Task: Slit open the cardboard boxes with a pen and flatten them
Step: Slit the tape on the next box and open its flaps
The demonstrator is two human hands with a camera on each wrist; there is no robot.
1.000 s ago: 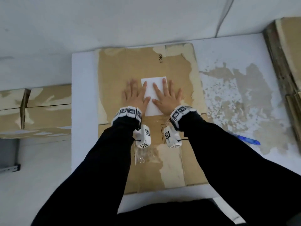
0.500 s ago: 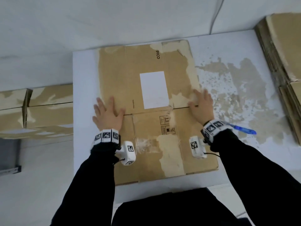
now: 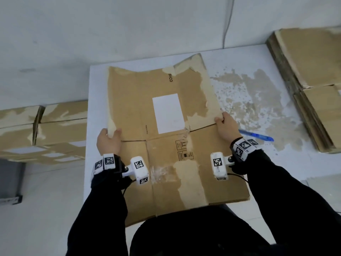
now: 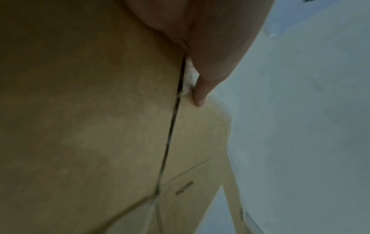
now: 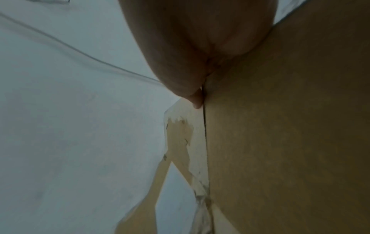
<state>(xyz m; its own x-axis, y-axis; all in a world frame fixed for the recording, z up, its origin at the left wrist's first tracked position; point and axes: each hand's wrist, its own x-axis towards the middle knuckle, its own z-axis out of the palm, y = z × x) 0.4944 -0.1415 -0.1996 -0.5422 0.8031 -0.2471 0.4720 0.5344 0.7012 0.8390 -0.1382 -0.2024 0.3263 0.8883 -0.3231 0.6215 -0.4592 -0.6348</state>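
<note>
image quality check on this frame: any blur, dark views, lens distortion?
Head view: evenly lit, sharp enough to read PICO on the flattened box, wide-angle bending at the edges, blue pen crisp. Left wrist view: dim, soft, left hand fills the top, cardboard murky. Right wrist view: same dimness and blur, right hand close to the lens, table washed grey.

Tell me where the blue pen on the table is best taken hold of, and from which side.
Probably mid-barrel, from above, with the right hand: the blue pen lies flat on the table just right of that wrist, clear of the flattened box, its slim barrel free on both sides for the fingers.
</note>
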